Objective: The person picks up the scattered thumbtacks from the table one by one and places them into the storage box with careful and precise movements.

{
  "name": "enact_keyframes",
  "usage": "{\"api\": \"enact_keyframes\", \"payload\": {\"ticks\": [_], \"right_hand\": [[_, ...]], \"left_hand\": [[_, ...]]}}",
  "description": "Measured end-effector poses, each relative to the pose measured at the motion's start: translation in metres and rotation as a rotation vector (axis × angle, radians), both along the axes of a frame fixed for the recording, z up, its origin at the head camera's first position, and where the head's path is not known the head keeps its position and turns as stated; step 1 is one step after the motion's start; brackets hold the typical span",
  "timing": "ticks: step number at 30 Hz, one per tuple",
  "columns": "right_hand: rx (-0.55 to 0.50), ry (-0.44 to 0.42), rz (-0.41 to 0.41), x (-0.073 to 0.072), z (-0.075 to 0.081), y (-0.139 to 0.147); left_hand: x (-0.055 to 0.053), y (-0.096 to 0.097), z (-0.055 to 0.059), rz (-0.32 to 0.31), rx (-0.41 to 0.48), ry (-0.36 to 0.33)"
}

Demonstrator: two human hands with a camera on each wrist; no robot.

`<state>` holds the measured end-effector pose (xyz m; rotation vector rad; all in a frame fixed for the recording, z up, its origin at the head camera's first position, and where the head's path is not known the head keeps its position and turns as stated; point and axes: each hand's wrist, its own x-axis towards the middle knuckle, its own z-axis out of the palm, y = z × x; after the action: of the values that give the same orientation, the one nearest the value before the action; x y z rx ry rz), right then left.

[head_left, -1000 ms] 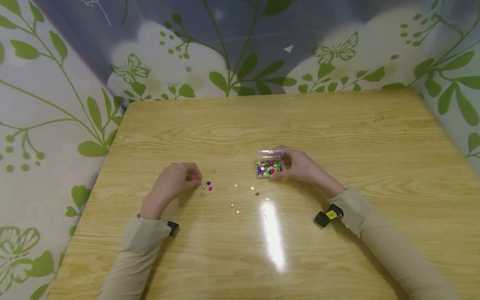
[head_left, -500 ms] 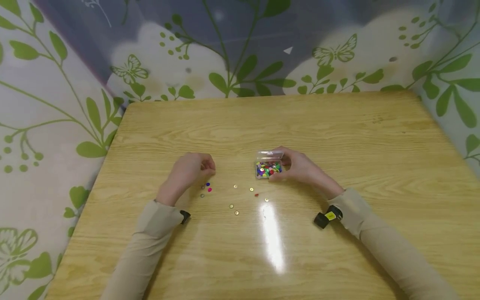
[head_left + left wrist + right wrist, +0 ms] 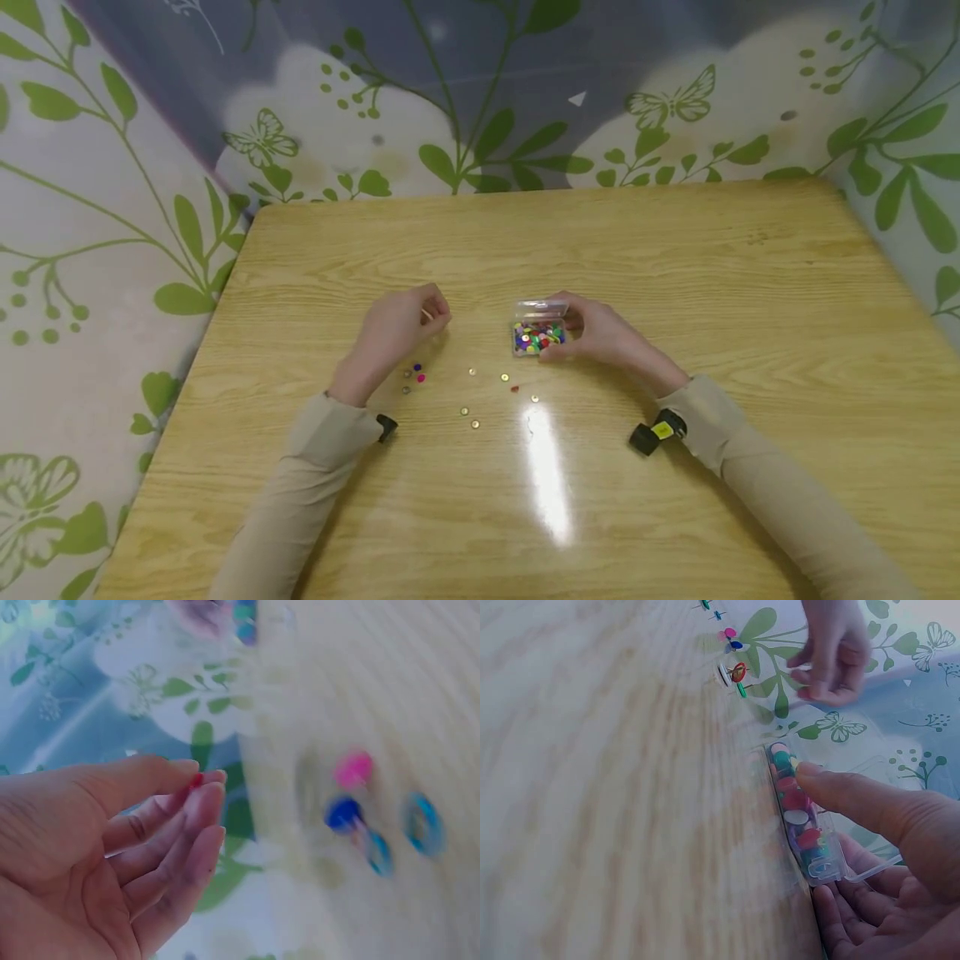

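Observation:
My left hand (image 3: 396, 335) is raised left of the box, pinching a small red thumbtack (image 3: 196, 781) between thumb and fingertips. The other fingers curl loosely below it. My right hand (image 3: 600, 333) grips a small clear plastic box (image 3: 825, 868) by its right side, thumb along the front and fingers behind. Its hinged lid (image 3: 540, 308) stands up, and many coloured thumbtacks fill it. On the wood near my left wrist lie a pink thumbtack (image 3: 421, 378), a blue thumbtack (image 3: 417, 367) and a couple with metal undersides showing.
More loose thumbtacks (image 3: 475, 425) are scattered on the wooden table (image 3: 675, 250) in front of the box, among them a red thumbtack (image 3: 514, 389). Behind the table rises a wall (image 3: 315, 100) with a leaf and butterfly pattern.
My left hand has moved right and away from me, toward the box. The thumbtack that lay behind the blue one is gone from its spot. My right hand holds the box still.

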<state>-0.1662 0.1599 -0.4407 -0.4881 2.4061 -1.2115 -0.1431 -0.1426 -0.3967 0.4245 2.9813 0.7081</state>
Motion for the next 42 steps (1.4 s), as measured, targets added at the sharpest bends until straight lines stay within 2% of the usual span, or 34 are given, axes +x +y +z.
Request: {"api": "enact_keyframes", "payload": {"ticks": [5, 9, 14, 17, 20, 25, 29, 34, 38, 42], "right_hand": [[-0.002, -0.008, -0.012, 0.000, -0.001, -0.001], [-0.011, -0.010, -0.010, 0.000, -0.001, -0.003], [-0.019, -0.004, 0.001, 0.000, 0.000, -0.003], [-0.026, -0.004, 0.010, -0.001, 0.000, -0.004], [-0.030, -0.016, 0.009, -0.001, 0.000, -0.004], [-0.008, 0.005, 0.006, -0.002, 0.001, -0.004], [0.005, 0.005, -0.004, -0.002, 0.003, -0.003], [0.002, -0.001, -0.004, -0.002, 0.002, -0.001], [-0.001, -0.007, -0.010, -0.001, 0.002, 0.000], [0.000, -0.012, -0.014, -0.001, 0.002, 0.000]], "left_hand": [[0.000, 0.022, 0.015, -0.045, 0.073, 0.030], [0.001, 0.040, 0.022, -0.130, 0.116, 0.070], [0.002, 0.059, 0.016, -0.226, 0.129, 0.084], [0.002, 0.066, 0.010, -0.243, 0.120, 0.075], [0.003, 0.067, 0.005, -0.223, 0.122, 0.063], [0.003, 0.053, 0.007, -0.159, 0.123, 0.076], [0.004, 0.033, 0.013, -0.102, 0.118, 0.086], [0.006, 0.005, 0.018, -0.033, 0.100, 0.066], [0.012, -0.016, 0.018, -0.041, 0.067, 0.024], [0.018, -0.030, 0.012, -0.077, 0.012, -0.073]]}}
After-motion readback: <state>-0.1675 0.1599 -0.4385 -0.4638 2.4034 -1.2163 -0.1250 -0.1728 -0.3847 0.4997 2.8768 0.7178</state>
